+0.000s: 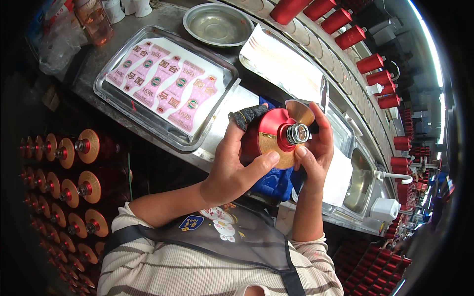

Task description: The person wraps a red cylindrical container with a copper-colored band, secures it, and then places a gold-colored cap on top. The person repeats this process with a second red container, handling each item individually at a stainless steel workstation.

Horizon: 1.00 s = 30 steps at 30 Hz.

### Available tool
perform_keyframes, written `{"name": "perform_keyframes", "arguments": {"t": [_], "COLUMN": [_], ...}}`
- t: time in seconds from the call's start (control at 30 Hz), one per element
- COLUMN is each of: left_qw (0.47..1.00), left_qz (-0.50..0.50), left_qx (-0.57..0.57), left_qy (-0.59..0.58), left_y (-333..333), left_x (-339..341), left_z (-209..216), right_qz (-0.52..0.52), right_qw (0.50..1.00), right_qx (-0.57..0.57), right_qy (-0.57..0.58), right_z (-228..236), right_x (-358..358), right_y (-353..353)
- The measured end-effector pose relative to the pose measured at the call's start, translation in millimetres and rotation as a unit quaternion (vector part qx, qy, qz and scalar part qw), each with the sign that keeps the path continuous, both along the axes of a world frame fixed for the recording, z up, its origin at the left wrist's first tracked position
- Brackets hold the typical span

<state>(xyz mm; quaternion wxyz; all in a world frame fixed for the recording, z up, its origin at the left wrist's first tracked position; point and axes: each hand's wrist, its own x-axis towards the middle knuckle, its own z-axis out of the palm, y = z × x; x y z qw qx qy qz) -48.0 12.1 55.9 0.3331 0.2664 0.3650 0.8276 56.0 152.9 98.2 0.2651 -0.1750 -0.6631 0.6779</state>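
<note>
A red bottle point(272, 120) with a clear glass neck point(298, 133) is held before me, its mouth tilted toward me. My left hand point(236, 166) is wrapped round its side, thumb on the shoulder; a black cover sits on one finger. A gold label point(268, 143) lies round the shoulder, with one end point(301, 112) standing up off the red surface. My right hand point(317, 155) grips the bottle's other side, its thumb pressed on the label beside the neck and its fingers behind the raised end. The bottle's base is hidden.
To the left lies a metal tray point(163, 139) with pink label sheets point(168, 81); behind it is a metal basin point(217, 24). A blue cloth point(274, 183) is beneath the bottle. Red bottles line a curved conveyor point(340, 74); several gold-shouldered bottles point(89, 146) stand lower left. A sink point(363, 180) is right.
</note>
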Motion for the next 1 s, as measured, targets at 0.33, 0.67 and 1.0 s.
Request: {"name": "perform_keyframes", "arguments": {"t": [0.33,0.67,1.0], "left_qw": [0.999,1.0,0.999], "left_qz": [0.0,-0.025,-0.02], "left_qx": [-0.019,0.001,-0.024], "left_qy": [-0.029,-0.012,0.037], "left_y": [1.9,1.2,-1.2], "left_x": [-1.8,-3.9,-5.6], "left_z": [4.1,7.0,0.8], "right_qz": [-0.014,0.001,0.041], "right_qw": [1.0,1.0,0.999], "right_qx": [0.016,-0.025,-0.012], "right_qy": [0.006,-0.002,0.003], "right_z": [4.7,-3.1,-3.2], "right_x": [-3.9,3.9,4.5], "right_y": [-7.6,0.2,1.8]}}
